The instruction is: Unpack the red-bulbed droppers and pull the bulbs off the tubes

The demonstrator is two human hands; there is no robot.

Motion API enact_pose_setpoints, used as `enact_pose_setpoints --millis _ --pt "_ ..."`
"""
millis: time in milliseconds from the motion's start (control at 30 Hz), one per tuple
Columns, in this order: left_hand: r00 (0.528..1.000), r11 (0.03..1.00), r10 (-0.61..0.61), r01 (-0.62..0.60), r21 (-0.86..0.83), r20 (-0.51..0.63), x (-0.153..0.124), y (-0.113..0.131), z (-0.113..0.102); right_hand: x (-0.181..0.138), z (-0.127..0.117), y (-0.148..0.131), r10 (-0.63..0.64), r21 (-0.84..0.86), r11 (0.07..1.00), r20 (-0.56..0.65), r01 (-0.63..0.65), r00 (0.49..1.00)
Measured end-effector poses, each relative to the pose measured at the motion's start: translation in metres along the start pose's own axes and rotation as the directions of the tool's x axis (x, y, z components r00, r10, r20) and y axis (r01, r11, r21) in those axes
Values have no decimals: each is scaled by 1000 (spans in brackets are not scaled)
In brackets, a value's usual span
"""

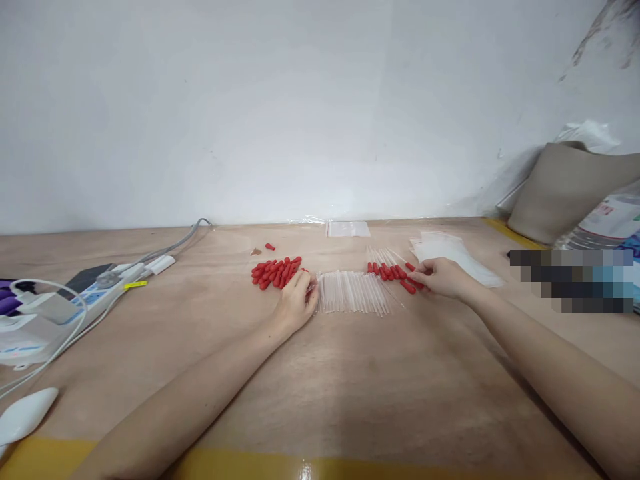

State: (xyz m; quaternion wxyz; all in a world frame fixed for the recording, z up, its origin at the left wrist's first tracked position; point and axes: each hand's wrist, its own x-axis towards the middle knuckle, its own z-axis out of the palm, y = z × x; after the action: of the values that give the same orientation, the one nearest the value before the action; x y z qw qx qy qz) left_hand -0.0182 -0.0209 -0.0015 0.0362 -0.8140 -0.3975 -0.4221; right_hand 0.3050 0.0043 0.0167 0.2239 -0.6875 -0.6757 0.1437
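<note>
My left hand is closed in a pinch at the left end of a row of thin clear tubes. What its fingertips hold is too small to make out. Just beyond that hand lies a heap of loose red rubber bulbs. On the right, my right hand pinches a red rubber bulb at the end of the group of assembled droppers, clear tubes with red bulbs on them. One more red bulb lies just left of its fingers.
Clear plastic bags lie behind my right hand, another bag by the wall. A single bulb sits behind the heap. Far left are a power strip with cables and a white mouse. A plastic bottle stands right.
</note>
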Motion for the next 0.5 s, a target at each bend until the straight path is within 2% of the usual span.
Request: enact_pose_setpoints --millis 67,167,267,500 --pt "998 999 35 -34 -20 48 0 0 1 2 -2 0 -7 -57 998 -87 2 996" --pt "991 994 86 -78 -77 101 -3 1 2 4 -3 -1 45 -158 984 -207 -79 977" --pt "984 988 119 -104 -114 135 -5 3 0 7 0 -3 123 -187 969 -200 -161 972" --pt "958 986 158 -142 -84 239 -2 7 -7 11 8 -10 199 -210 948 -202 -241 959"
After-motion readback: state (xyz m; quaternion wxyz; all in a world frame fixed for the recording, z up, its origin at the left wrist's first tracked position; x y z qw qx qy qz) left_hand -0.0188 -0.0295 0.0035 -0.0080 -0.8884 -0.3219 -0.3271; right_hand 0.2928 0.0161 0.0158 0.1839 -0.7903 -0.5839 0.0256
